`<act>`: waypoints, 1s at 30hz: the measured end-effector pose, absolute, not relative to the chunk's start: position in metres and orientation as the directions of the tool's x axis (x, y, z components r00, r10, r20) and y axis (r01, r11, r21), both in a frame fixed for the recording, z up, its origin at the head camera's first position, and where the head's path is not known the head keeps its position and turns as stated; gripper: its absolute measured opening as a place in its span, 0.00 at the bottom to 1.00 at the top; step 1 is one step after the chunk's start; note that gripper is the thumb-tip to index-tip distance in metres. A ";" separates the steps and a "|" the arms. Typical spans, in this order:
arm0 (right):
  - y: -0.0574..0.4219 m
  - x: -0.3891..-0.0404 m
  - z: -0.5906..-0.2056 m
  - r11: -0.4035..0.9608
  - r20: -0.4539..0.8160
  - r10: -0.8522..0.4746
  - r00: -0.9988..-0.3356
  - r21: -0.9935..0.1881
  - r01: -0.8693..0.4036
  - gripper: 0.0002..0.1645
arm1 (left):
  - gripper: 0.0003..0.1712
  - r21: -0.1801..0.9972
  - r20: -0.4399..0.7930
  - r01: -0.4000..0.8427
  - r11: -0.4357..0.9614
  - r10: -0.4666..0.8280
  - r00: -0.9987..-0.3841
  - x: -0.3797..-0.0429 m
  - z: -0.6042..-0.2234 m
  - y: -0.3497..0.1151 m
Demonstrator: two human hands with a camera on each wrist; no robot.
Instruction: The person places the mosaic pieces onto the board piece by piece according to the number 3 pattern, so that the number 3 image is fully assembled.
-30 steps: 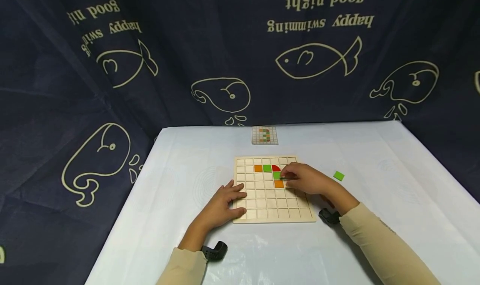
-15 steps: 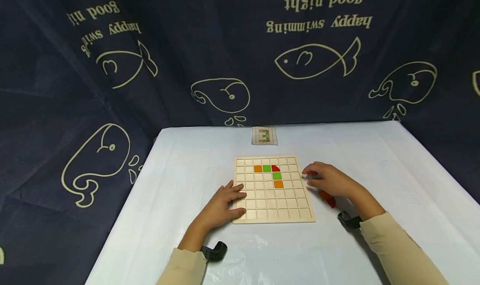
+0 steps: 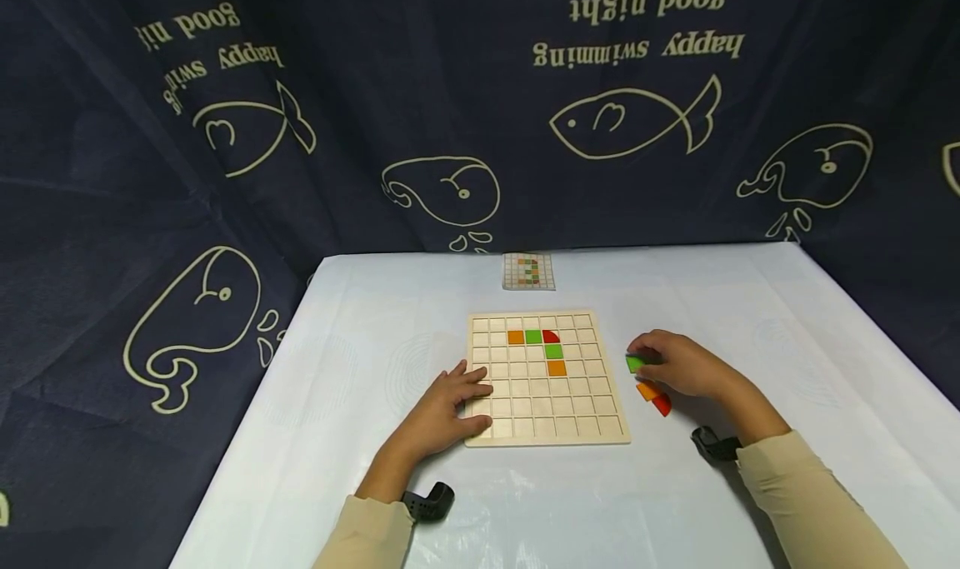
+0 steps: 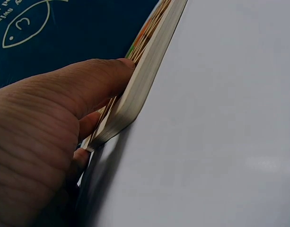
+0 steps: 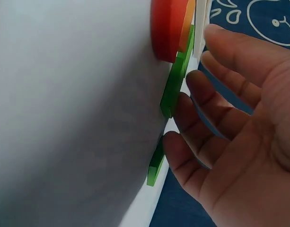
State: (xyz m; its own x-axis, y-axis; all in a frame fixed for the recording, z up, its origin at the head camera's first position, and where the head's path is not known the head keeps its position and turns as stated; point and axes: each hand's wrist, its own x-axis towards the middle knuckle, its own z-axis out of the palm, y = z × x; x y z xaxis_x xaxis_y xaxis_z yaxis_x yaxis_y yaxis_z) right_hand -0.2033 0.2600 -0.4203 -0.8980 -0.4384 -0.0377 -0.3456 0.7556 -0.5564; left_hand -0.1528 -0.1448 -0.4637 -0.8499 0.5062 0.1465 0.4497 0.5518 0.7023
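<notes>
My left hand (image 3: 447, 408) rests with spread fingers on the left edge of a wooden grid board (image 3: 540, 406). The left wrist view has its thumb lying on the board's rim (image 4: 149, 71). On the board sit an orange tile (image 3: 516, 337), a green tile (image 3: 533, 336), a red quarter-round tile (image 3: 551, 336), then a second green tile (image 3: 553, 351) and orange tile (image 3: 557, 368) below. Right of the board, my right hand (image 3: 686, 365) hovers by a loose green tile (image 3: 635, 363). Its fingers (image 5: 194, 120) are loosely bent beside green tiles (image 5: 173, 90), pinching nothing.
A loose orange tile (image 3: 647, 391) and a red rounded tile (image 3: 662, 404) lie on the white table (image 3: 555, 502) near my right hand. A small printed pattern card (image 3: 528, 272) lies behind the board. Dark printed cloth (image 3: 450, 69) hangs behind the table.
My right hand has left the board and moved right to the loose tiles, uncovering the green, orange and red ones there. My left hand stays in place.
</notes>
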 end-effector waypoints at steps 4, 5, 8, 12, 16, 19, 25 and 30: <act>0.260 -0.205 -0.422 0.759 -0.071 -0.431 -0.899 -0.567 -0.319 0.16 | 0.26 0.699 0.150 0.453 0.553 0.506 -0.849 -0.153 -0.464 -0.145; 0.259 -0.205 -0.423 0.761 -0.078 -0.428 -0.900 -0.568 -0.313 0.16 | 0.26 0.700 0.151 0.453 0.552 0.506 -0.849 -0.153 -0.464 -0.145; 0.260 -0.205 -0.424 0.768 -0.085 -0.426 -0.901 -0.560 -0.311 0.15 | 0.25 0.702 0.151 0.452 0.549 0.506 -0.849 -0.152 -0.464 -0.145; 0.260 -0.207 -0.428 0.773 -0.080 -0.426 -0.901 -0.550 -0.317 0.14 | 0.26 0.702 0.148 0.452 0.551 0.507 -0.849 -0.152 -0.464 -0.145; 0.260 -0.209 -0.430 0.771 -0.072 -0.428 -0.901 -0.549 -0.322 0.12 | 0.25 0.701 0.144 0.449 0.553 0.507 -0.850 -0.153 -0.463 -0.145; 0.260 -0.210 -0.430 0.770 -0.069 -0.426 -0.902 -0.552 -0.321 0.12 | 0.25 0.704 0.144 0.448 0.552 0.507 -0.850 -0.153 -0.463 -0.145; 0.261 -0.209 -0.431 0.769 -0.073 -0.425 -0.902 -0.555 -0.317 0.14 | 0.26 0.698 0.144 0.450 0.558 0.506 -0.851 -0.152 -0.463 -0.145; 0.261 -0.209 -0.430 0.768 -0.072 -0.431 -0.900 -0.553 -0.323 0.14 | 0.26 0.698 0.146 0.452 0.555 0.508 -0.849 -0.152 -0.462 -0.145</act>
State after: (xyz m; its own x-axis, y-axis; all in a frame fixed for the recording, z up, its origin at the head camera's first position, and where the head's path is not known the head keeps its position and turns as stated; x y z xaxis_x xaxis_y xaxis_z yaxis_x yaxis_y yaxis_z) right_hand -0.2094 0.2612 -0.4304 -0.8996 -0.4308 -0.0716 -0.3235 0.7675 -0.5534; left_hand -0.1516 -0.1451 -0.4622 -0.8492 0.5075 0.1459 0.4517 0.5552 0.6984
